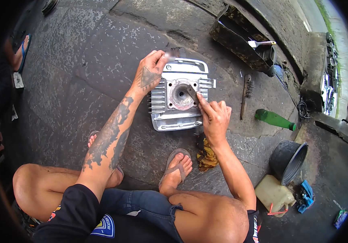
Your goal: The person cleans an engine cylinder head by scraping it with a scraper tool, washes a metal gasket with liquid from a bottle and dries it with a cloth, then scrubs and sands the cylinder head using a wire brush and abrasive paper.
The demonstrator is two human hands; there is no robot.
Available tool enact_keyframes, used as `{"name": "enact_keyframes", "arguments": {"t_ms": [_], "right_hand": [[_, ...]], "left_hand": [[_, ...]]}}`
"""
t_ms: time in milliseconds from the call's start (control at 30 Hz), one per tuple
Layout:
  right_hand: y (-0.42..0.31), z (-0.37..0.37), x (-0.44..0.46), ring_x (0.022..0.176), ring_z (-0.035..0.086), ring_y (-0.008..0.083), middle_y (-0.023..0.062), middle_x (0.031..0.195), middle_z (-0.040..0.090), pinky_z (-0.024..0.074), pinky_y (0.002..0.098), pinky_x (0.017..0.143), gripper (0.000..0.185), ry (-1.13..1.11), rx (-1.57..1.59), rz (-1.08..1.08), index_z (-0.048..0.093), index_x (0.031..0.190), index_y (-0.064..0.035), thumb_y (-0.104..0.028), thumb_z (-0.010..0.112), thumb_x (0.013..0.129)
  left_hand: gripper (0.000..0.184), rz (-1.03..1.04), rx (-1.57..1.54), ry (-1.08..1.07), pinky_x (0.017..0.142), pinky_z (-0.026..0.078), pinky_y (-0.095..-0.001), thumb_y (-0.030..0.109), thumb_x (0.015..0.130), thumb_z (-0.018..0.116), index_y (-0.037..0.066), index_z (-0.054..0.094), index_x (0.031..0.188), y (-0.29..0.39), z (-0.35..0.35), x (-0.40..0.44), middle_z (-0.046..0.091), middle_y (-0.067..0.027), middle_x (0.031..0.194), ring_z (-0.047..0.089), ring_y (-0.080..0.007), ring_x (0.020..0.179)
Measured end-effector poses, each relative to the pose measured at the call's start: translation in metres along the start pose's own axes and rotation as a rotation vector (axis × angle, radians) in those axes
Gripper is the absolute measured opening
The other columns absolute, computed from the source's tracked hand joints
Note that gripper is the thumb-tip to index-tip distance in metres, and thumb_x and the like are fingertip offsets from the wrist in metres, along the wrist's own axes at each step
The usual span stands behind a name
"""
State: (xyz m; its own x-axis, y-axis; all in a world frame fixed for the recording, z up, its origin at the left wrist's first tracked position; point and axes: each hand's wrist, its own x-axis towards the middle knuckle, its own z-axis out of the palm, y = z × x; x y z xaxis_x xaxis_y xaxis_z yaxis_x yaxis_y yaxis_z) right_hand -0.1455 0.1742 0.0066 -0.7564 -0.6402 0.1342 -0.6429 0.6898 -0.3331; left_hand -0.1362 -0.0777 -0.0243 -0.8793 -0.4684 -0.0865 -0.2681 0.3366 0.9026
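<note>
A finned silver metal engine part [177, 121] lies on the dark ground in front of me, with a round hollow in its middle. Above its upper left edge, my left hand [150, 71] is closed in a pinch on a small object that is too blurred to make out. My right hand [214, 115] grips a flat dark strip [192, 93], whose far end reaches over the rim of the round hollow. The fingers of my right hand are wrapped round near the part's right side.
A black container [238, 38] holding a paintbrush [262, 43] lies at the upper right. Further right are a wire brush [246, 96], a green bottle [275, 119], a black bucket [288, 160] and a jerrycan [274, 195]. A yellow cloth [207, 157] lies near my foot. Another person's foot [21, 52] shows at left.
</note>
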Motion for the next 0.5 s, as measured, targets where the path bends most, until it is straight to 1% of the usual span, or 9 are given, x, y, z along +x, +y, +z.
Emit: {"name": "enact_keyframes", "arguments": {"t_ms": [100, 133, 233, 267, 300, 400, 467, 500], "right_hand": [[-0.001, -0.002, -0.012, 0.074, 0.048, 0.0172, -0.0022, 0.071, 0.050, 0.0344, 0.0325, 0.074, 0.044, -0.041, 0.007, 0.032, 0.066, 0.127, -0.0287, -0.017, 0.069, 0.085], [0.003, 0.001, -0.008, 0.074, 0.048, 0.0172, -0.0020, 0.071, 0.050, 0.0341, 0.0321, 0.075, 0.044, 0.021, 0.002, 0.051, 0.065, 0.127, -0.0288, -0.017, 0.069, 0.085], [0.002, 0.005, -0.005, 0.074, 0.048, 0.0173, -0.0018, 0.071, 0.051, 0.0339, 0.0317, 0.074, 0.044, 0.042, -0.005, 0.130, 0.065, 0.128, -0.0287, -0.017, 0.069, 0.086], [-0.002, 0.004, -0.011, 0.074, 0.048, 0.0175, -0.0017, 0.072, 0.052, 0.0338, 0.0317, 0.073, 0.042, 0.050, 0.017, 0.107, 0.065, 0.128, -0.0268, -0.018, 0.069, 0.086], [-0.005, 0.001, -0.017, 0.074, 0.048, 0.0174, -0.0019, 0.072, 0.052, 0.0337, 0.0316, 0.073, 0.042, -0.006, 0.013, 0.093, 0.065, 0.129, -0.0257, -0.018, 0.069, 0.087], [-0.002, -0.001, -0.019, 0.073, 0.047, 0.0173, -0.0020, 0.072, 0.051, 0.0335, 0.0314, 0.073, 0.044, -0.019, 0.002, 0.093, 0.064, 0.130, -0.0260, -0.018, 0.069, 0.087], [0.003, 0.005, -0.013, 0.073, 0.047, 0.0173, -0.0021, 0.071, 0.050, 0.0336, 0.0314, 0.073, 0.045, 0.055, 0.000, 0.126, 0.064, 0.130, -0.0272, -0.017, 0.069, 0.086], [-0.001, 0.004, -0.016, 0.073, 0.047, 0.0173, -0.0021, 0.071, 0.050, 0.0336, 0.0314, 0.073, 0.045, 0.052, 0.003, 0.122, 0.064, 0.130, -0.0272, -0.017, 0.069, 0.086]], "left_hand": [[0.033, -0.005, -0.025, 0.005, 0.069, 0.044, -0.0347, 0.030, 0.101, 0.051, -0.001, 0.060, 0.095, 0.000, 0.000, 0.001, 0.052, -0.0098, 0.080, 0.054, -0.0236, 0.073], [0.033, -0.025, -0.029, -0.010, 0.070, 0.044, -0.0346, 0.030, 0.101, 0.051, -0.001, 0.060, 0.095, 0.000, 0.001, 0.000, 0.053, -0.0097, 0.081, 0.054, -0.0235, 0.073], [0.033, -0.035, 0.013, -0.024, 0.071, 0.045, -0.0340, 0.030, 0.100, 0.051, -0.001, 0.062, 0.096, -0.001, 0.000, 0.000, 0.055, -0.0091, 0.084, 0.056, -0.0220, 0.074], [0.033, -0.044, -0.025, -0.009, 0.071, 0.045, -0.0339, 0.030, 0.101, 0.051, -0.001, 0.062, 0.097, 0.001, 0.001, -0.001, 0.056, -0.0087, 0.084, 0.056, -0.0213, 0.074], [0.033, -0.043, -0.024, -0.001, 0.071, 0.045, -0.0339, 0.030, 0.101, 0.051, -0.001, 0.062, 0.097, 0.002, -0.002, -0.001, 0.056, -0.0087, 0.084, 0.056, -0.0213, 0.074], [0.034, -0.053, -0.003, -0.023, 0.072, 0.045, -0.0342, 0.030, 0.101, 0.050, -0.001, 0.062, 0.098, 0.004, -0.001, -0.001, 0.057, -0.0090, 0.086, 0.056, -0.0215, 0.075], [0.034, -0.044, -0.018, -0.022, 0.072, 0.045, -0.0343, 0.030, 0.101, 0.050, -0.001, 0.062, 0.098, -0.001, 0.002, 0.000, 0.057, -0.0093, 0.086, 0.056, -0.0218, 0.075], [0.034, -0.039, -0.028, -0.018, 0.072, 0.045, -0.0344, 0.030, 0.101, 0.051, -0.001, 0.062, 0.098, -0.001, 0.001, -0.001, 0.057, -0.0095, 0.085, 0.056, -0.0220, 0.075]]}}
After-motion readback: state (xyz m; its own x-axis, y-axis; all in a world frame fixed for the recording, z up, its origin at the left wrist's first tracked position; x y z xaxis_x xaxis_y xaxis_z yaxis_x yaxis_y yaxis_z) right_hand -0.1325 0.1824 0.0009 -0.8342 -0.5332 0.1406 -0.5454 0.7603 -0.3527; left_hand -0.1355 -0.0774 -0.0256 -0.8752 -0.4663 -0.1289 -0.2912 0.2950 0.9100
